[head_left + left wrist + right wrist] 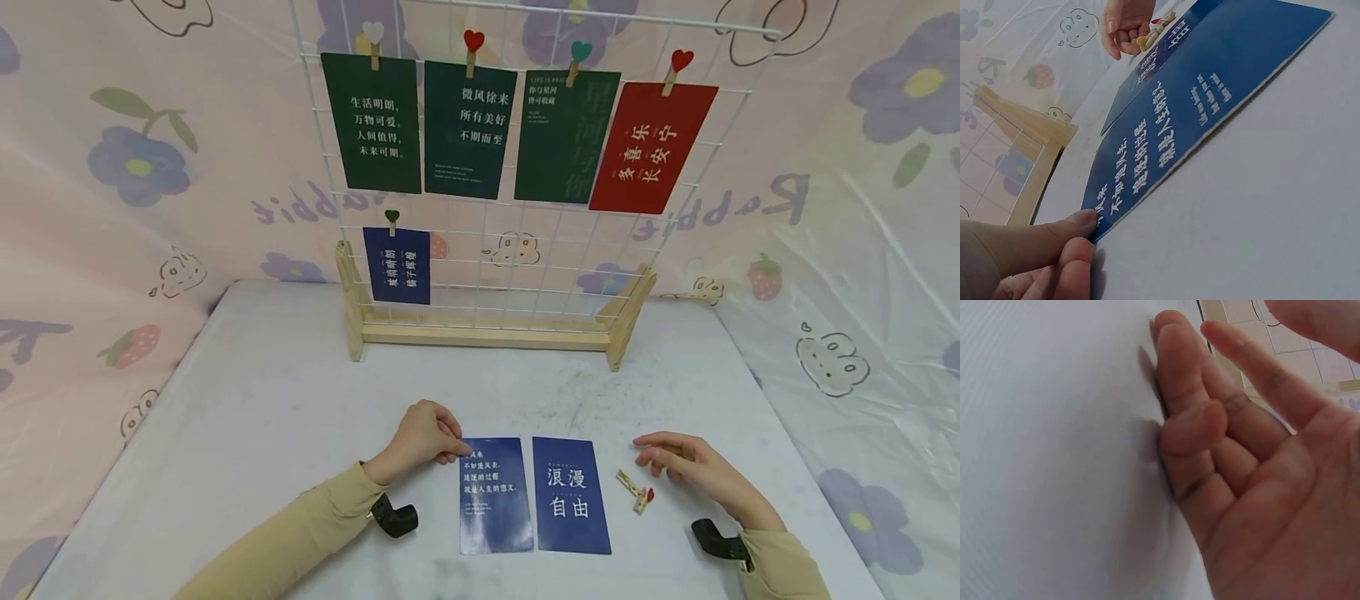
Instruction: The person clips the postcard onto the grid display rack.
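Observation:
My left hand (422, 435) pinches the upper left corner of a blue card (495, 508) with white writing. In the left wrist view the thumb (1082, 220) lies over that corner, the fingers below it. Beside this card, to its right, a second blue card (572, 504) lies flat on the table. Near it are small wooden clothespins (627, 482), one with a red heart (650, 495). My right hand (693, 467) hovers low just beyond them, fingers loosely bent and holding nothing; the right wrist view shows its palm (1285, 506).
A white wire grid (517, 275) in a wooden stand (487, 336) rises at the back of the table. Green cards (468, 150) and a red card (652, 150) hang along its upper row from heart clothespins. A blue card (399, 265) hangs lower left. Patterned cloth (810, 275) surrounds the table.

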Demonstrator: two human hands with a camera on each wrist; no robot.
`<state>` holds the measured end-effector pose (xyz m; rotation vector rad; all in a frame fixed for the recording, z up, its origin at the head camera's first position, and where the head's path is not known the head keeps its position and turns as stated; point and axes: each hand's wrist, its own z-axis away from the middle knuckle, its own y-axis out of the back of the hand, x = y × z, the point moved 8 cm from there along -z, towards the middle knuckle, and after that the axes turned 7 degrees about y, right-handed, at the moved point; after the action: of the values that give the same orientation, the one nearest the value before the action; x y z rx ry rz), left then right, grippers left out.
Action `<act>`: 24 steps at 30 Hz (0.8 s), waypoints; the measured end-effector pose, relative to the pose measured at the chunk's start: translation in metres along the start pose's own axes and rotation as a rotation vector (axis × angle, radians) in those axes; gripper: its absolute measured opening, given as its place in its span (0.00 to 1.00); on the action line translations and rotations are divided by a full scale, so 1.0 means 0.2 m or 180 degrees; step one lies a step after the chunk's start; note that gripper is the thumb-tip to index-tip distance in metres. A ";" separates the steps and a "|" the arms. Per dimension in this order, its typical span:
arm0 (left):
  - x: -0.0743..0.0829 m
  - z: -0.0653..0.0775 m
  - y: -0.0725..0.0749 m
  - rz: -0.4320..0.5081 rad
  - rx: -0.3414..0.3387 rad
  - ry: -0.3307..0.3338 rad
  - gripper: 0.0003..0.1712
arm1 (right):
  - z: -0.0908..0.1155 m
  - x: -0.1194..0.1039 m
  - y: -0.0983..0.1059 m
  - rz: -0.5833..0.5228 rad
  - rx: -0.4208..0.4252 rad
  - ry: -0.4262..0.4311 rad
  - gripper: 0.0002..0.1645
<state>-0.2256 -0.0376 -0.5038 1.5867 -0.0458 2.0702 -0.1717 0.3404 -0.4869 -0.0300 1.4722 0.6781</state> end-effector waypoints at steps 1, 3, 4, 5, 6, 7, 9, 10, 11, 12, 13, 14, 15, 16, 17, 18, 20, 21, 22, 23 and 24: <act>0.00 0.00 0.00 0.0010 -0.0017 -0.0002 0.13 | 0.00 0.00 0.00 0.0006 0.0009 -0.0013 0.21; 0.00 0.00 0.00 0.0017 -0.0045 -0.0017 0.13 | 0.00 0.00 0.00 0.0021 0.0015 -0.0030 0.21; 0.00 -0.01 0.00 0.0010 -0.0048 -0.0028 0.13 | 0.00 0.00 0.00 0.0031 0.0014 -0.0037 0.21; 0.00 -0.01 0.00 -0.0005 -0.0049 -0.0045 0.13 | 0.00 0.00 0.00 0.0031 0.0009 -0.0040 0.21; 0.00 -0.01 0.01 -0.0032 -0.0035 -0.0064 0.13 | 0.00 0.00 0.00 0.0030 0.0002 -0.0040 0.21; 0.01 -0.01 0.01 -0.0067 -0.0016 -0.0081 0.12 | 0.00 0.00 0.00 0.0027 -0.0006 -0.0036 0.21; 0.01 -0.01 0.02 -0.0142 0.0027 -0.0110 0.12 | 0.00 0.00 0.00 0.0011 -0.0032 -0.0024 0.21; 0.02 -0.01 0.03 -0.0176 0.0050 -0.0129 0.12 | 0.00 0.00 0.00 -0.0001 -0.0042 -0.0018 0.21; 0.02 -0.01 0.04 -0.0198 0.0063 -0.0140 0.12 | 0.00 0.00 0.00 -0.0009 -0.0055 -0.0009 0.21; 0.03 -0.01 0.04 -0.0219 0.0073 -0.0142 0.12 | 0.00 0.01 0.00 -0.0003 -0.0071 0.0000 0.21; 0.03 -0.01 0.04 -0.0224 0.0072 -0.0137 0.12 | 0.00 0.01 0.00 -0.0002 -0.0083 0.0003 0.21; 0.03 -0.01 0.05 -0.0229 0.0068 -0.0135 0.12 | 0.00 0.01 0.00 0.0000 -0.0099 0.0005 0.21; 0.03 -0.01 0.05 -0.0224 0.0063 -0.0132 0.12 | -0.01 0.01 -0.01 0.0005 -0.0115 0.0011 0.22; 0.03 -0.01 0.05 -0.0219 0.0062 -0.0127 0.12 | -0.01 0.01 -0.01 0.0009 -0.0131 0.0017 0.22; 0.03 -0.01 0.05 -0.0202 0.0057 -0.0104 0.12 | -0.01 0.01 -0.02 0.0007 -0.0144 0.0029 0.22; 0.03 -0.01 0.05 -0.0179 0.0050 -0.0080 0.12 | -0.02 0.01 -0.02 0.0001 -0.0159 0.0043 0.22; 0.03 -0.01 0.06 -0.0130 0.0036 -0.0043 0.12 | -0.02 0.01 -0.03 -0.0026 -0.0192 0.0082 0.22; 0.03 -0.02 0.06 -0.0098 0.0026 -0.0017 0.12 | -0.02 0.01 -0.04 -0.0035 -0.0215 0.0110 0.22; 0.02 -0.02 0.06 -0.0062 0.0010 0.0011 0.12 | -0.03 0.00 -0.04 -0.0045 -0.0239 0.0143 0.22; 0.02 -0.02 0.06 -0.0025 -0.0007 0.0037 0.12 | -0.03 0.00 -0.04 -0.0053 -0.0264 0.0177 0.22; 0.02 -0.02 0.06 0.0005 -0.0025 0.0054 0.12 | -0.03 0.00 -0.05 -0.0053 -0.0295 0.0204 0.22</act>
<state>-0.2352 -0.0448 -0.4989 1.5647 -0.0491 2.0818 -0.1732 0.3294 -0.4909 -0.1365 1.4994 0.7373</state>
